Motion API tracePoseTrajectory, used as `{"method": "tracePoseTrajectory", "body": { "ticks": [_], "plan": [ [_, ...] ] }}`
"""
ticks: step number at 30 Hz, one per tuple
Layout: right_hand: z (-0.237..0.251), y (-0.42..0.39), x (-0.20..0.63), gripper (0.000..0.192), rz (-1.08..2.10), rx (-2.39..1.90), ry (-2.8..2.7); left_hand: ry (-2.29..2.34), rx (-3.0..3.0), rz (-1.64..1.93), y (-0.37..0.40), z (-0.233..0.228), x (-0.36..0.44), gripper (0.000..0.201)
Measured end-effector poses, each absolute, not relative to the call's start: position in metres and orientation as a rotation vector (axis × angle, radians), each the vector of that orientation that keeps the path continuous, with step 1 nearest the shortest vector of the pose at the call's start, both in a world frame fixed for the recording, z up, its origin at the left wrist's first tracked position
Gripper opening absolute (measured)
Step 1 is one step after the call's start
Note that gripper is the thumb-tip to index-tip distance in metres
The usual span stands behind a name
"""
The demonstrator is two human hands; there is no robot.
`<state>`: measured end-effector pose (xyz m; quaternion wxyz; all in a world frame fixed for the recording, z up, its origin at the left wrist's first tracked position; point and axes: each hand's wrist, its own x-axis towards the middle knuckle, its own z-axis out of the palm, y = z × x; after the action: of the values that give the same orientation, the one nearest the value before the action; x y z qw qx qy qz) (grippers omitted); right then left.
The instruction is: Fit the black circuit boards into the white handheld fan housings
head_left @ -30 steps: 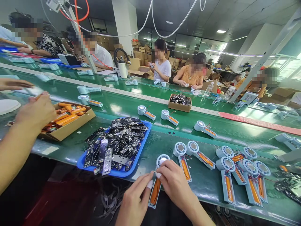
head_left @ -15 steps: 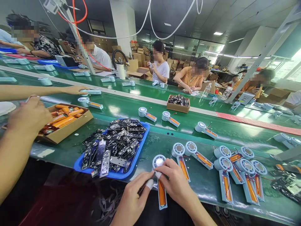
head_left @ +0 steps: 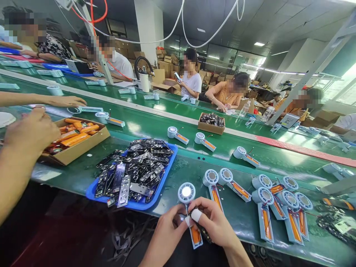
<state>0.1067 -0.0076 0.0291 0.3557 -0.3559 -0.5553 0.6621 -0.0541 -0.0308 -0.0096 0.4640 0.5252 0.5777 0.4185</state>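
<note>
At the bottom centre of the frame the left hand (head_left: 167,237) and the right hand (head_left: 215,226) meet over a pale blue fan half-shell (head_left: 190,213), both clamped on its handle. Their fingertips, two of them wrapped in white tape, cover the middle of the handle, so only the round head above and the end of the orange battery (head_left: 195,234) below show. A small dark part sits under the right thumb; what it is cannot be made out. Both wrists are cut off by the lower edge.

A moment ago the shell lay flat on the green surface (head_left: 244,218) with the whole battery exposed; now it is lifted towards the camera and the hands have closed in over it.

To the left, a blue tray (head_left: 169,163) is heaped with black circuit boards (head_left: 136,167), too tangled to count. Beyond it a cardboard box (head_left: 80,148) holds more orange cells, half hidden by a co-worker's hand (head_left: 30,131) at the left edge. To the right lies a cluster of similar shells (head_left: 280,204), overlapping one another. On the belt another co-worker's hand (head_left: 65,101) has drawn back leftward from a shell.
</note>
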Motion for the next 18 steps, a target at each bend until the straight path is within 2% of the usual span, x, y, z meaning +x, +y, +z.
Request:
{"method": "tracePoseTrajectory", "body": {
  "ticks": [2, 4, 6, 10, 12, 15, 18],
  "plan": [
    [0.03, -0.012, 0.106, 0.034, 1.713, -0.861, -1.494, 1.221, 1.146, 1.011, -0.028, -0.009, -0.054, 0.028],
    [0.029, -0.013, 0.107, 0.033, 1.675, -0.825, -1.483, 1.087, 0.986, 1.037, -0.028, -0.01, -0.054, 0.038],
    [0.027, -0.01, 0.111, 0.033, 1.621, -0.831, -1.408, 1.063, 0.887, 1.104, -0.029, -0.011, -0.053, 0.046],
    [0.025, 0.0, 0.119, 0.036, 1.508, -0.955, -1.401, 1.124, 0.89, 1.273, -0.032, -0.017, -0.048, 0.051],
    [0.026, 0.001, 0.122, 0.037, 1.296, -1.083, -1.541, 1.168, 0.935, 1.318, -0.034, -0.021, -0.045, 0.05],
    [0.027, -0.001, 0.124, 0.038, 0.782, -1.256, -1.83, 1.255, 1.0, 1.328, -0.035, -0.024, -0.043, 0.044],
    [0.03, -0.008, 0.123, 0.028, 0.337, -1.34, -2.198, 1.344, 1.085, 1.333, -0.035, -0.023, -0.046, 0.041]
  ]
}}
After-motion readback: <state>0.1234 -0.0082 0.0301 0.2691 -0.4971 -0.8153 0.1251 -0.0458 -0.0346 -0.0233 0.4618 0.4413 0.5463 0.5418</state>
